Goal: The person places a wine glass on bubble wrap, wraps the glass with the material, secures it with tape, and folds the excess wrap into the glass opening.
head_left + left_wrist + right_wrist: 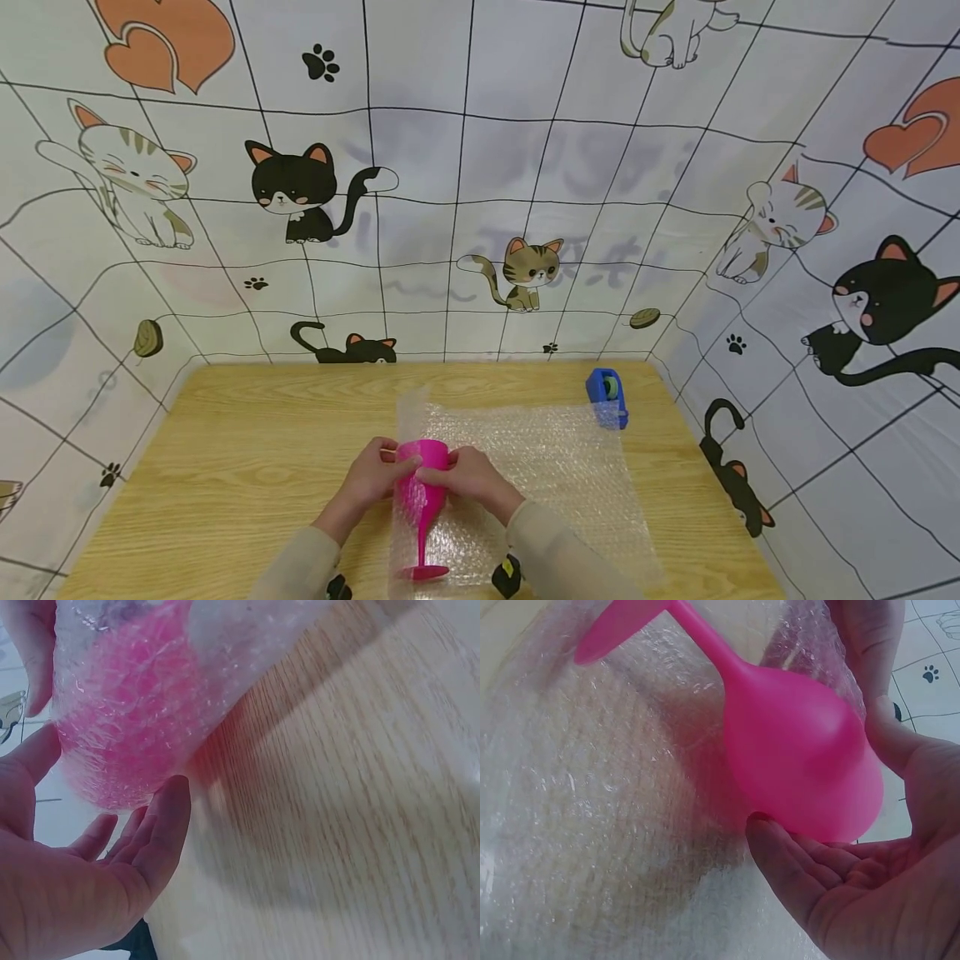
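A bright pink plastic wine glass lies on a sheet of bubble wrap, its rim toward the back and its foot toward the person. My left hand grips the left side of the bowl through a flap of bubble wrap, which covers that side in the left wrist view. Thumb and fingers of the left hand curve round the wrapped bowl. On the other side, my right hand holds the bare bowl near its rim. The right wrist view shows the right hand with its thumb above and fingers beneath the bowl.
A blue tape dispenser stands at the back right, its front overlapped by the wrap's far corner. The wooden table ends at a cat-print cloth at the back and sides. Bubble wrap spreads right of the glass.
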Action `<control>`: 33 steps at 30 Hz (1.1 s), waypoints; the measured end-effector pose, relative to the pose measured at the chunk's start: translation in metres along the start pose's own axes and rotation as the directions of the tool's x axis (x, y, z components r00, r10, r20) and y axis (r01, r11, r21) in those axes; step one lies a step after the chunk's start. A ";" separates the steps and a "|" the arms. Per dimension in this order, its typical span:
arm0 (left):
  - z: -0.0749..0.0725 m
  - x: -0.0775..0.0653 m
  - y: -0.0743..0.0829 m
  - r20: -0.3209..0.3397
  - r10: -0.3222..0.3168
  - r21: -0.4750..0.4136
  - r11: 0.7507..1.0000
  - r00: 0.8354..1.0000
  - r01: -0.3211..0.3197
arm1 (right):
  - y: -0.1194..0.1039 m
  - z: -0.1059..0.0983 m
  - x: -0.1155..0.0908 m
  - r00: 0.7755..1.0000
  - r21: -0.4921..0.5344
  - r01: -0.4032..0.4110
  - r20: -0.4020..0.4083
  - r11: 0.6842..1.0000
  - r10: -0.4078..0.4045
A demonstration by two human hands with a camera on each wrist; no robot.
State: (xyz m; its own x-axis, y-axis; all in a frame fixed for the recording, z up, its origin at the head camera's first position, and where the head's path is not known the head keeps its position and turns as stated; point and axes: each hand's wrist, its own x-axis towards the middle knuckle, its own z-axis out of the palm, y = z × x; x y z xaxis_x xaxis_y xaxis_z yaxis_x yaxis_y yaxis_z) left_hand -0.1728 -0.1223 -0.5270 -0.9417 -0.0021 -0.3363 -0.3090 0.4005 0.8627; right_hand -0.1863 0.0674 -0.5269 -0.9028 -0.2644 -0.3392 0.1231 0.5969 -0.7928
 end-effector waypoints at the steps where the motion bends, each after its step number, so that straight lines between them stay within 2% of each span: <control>1: 0.000 0.000 0.000 -0.003 0.008 0.011 1.000 1.000 -0.008 | 0.000 0.000 0.000 1.000 0.003 0.001 0.001 1.000 -0.001; 6: 0.000 -0.002 0.004 -0.010 0.034 0.050 0.998 0.999 -0.034 | 0.000 0.000 -0.001 1.000 0.022 -0.004 0.014 1.000 0.004; 14: -0.001 -0.006 0.009 0.002 0.041 0.076 0.996 0.999 -0.042 | 0.000 0.000 -0.001 0.999 0.062 -0.035 0.024 0.997 0.034; 22: -0.003 -0.006 0.012 0.016 0.063 0.180 0.982 0.998 -0.064 | -0.001 0.000 0.000 0.998 0.089 -0.060 0.038 0.994 0.057; 28: -0.005 -0.002 0.008 0.035 0.074 0.093 0.993 0.997 -0.077 | -0.001 0.000 -0.001 0.997 0.116 -0.065 0.049 0.991 0.060; 33: -0.007 -0.001 0.007 0.033 0.042 0.035 0.998 0.999 -0.043 | 0.000 0.000 0.000 0.995 0.110 -0.091 0.047 0.990 0.087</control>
State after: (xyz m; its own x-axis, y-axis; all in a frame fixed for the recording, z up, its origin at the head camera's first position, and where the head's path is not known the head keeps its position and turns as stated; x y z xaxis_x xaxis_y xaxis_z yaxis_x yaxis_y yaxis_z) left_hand -0.1751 -0.1258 -0.5181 -0.9491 0.0447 -0.3117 -0.2630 0.4318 0.8628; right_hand -0.1865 0.0673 -0.5272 -0.8686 -0.2467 -0.4298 0.2495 0.5316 -0.8094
